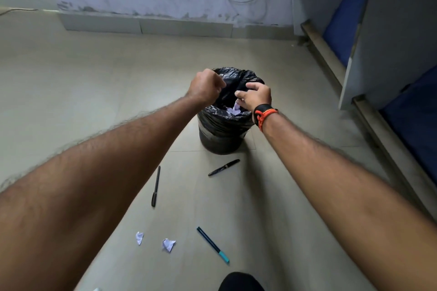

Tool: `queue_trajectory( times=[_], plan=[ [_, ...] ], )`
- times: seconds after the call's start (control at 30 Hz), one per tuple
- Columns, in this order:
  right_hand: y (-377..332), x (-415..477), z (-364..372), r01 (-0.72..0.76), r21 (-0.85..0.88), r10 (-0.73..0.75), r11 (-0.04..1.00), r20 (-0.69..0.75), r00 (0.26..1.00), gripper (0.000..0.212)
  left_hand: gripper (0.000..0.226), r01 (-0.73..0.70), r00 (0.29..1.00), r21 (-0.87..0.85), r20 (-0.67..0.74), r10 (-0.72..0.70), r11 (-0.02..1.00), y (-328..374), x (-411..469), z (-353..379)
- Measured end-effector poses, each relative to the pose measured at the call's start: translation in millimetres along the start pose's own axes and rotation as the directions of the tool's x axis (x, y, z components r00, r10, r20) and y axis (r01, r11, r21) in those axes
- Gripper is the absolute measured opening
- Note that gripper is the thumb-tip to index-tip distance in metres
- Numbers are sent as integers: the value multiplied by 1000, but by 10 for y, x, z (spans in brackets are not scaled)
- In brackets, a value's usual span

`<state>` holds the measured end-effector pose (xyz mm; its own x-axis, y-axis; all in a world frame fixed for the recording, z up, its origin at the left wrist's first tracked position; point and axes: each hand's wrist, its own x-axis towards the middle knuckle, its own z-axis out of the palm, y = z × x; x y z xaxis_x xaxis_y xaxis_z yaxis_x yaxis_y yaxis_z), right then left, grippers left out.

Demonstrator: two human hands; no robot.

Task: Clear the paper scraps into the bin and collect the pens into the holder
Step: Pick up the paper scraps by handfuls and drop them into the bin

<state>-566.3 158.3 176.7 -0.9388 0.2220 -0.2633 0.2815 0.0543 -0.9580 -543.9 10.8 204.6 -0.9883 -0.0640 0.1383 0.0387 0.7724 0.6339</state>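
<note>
A black bin (222, 139) with a black liner stands on the floor, with white paper scraps (233, 110) inside it. My left hand (205, 87) is over the bin's left rim with its fingers curled; whether it pinches the liner I cannot tell. My right hand (256, 97) hovers over the bin's mouth, fingers apart, just above the scraps. Two crumpled scraps (139, 238) (168, 244) lie on the floor close to me. Three pens also lie there: a black pen (155, 186), a second black pen (223, 168) and a teal-capped pen (212, 244). No pen holder is in view.
A pale wall with a low step (142, 23) runs across the back. Blue-panelled furniture with wooden rails (369, 111) lines the right side. A dark rounded shape (241, 282) sits at the bottom edge. A small white bit (95, 289) lies at the lower left.
</note>
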Motion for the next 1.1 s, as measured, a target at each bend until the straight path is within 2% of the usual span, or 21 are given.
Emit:
queue_trajectory(
  times=[0.17,0.23,0.33,0.4,0.53,0.63,0.73,0.8,0.87,0.93,1.03,1.1],
  plan=[
    [50,-233,101,132,-18,-133,991,-64,989,15,19,53,998,-138,-23,-56,989,-183,-246,-86],
    [96,-344,138,141,66,-138,988,-55,989,11,17,107,993,-210,-25,-114,972,-347,-410,-115],
    [266,-662,219,118,216,-125,969,19,992,9,16,206,975,-311,-19,-223,928,-663,-797,-142],
    [546,-964,317,77,209,-102,975,115,988,11,16,272,959,-297,0,-285,915,-903,-1183,-107],
    [1398,-1613,539,-45,80,17,996,314,949,11,15,433,901,-140,78,-426,890,-1486,-2115,19],
    [1983,-1998,608,-103,-112,136,988,354,925,19,17,584,810,-69,123,-574,809,-1913,-2735,125],
    [2370,-2255,626,-83,-309,203,948,379,903,13,18,668,737,-17,149,-659,744,-2185,-3249,275],
    [2602,-2349,652,2,-475,218,880,406,887,9,25,693,713,18,130,-689,721,-2317,-3508,383],
    [2838,-2396,685,150,-641,209,753,449,869,19,35,694,714,39,93,-694,719,-2421,-3665,483],
    [3036,-2444,721,270,-708,199,653,504,840,28,42,672,734,69,66,-675,737,-2464,-3711,567],
    [3210,-2543,771,374,-715,153,591,555,818,22,46,614,778,111,83,-623,782,-2447,-3678,701],
    [3260,-2596,778,402,-721,145,565,566,812,16,37,567,800,162,122,-587,807,-2439,-3657,797]
  ],
)
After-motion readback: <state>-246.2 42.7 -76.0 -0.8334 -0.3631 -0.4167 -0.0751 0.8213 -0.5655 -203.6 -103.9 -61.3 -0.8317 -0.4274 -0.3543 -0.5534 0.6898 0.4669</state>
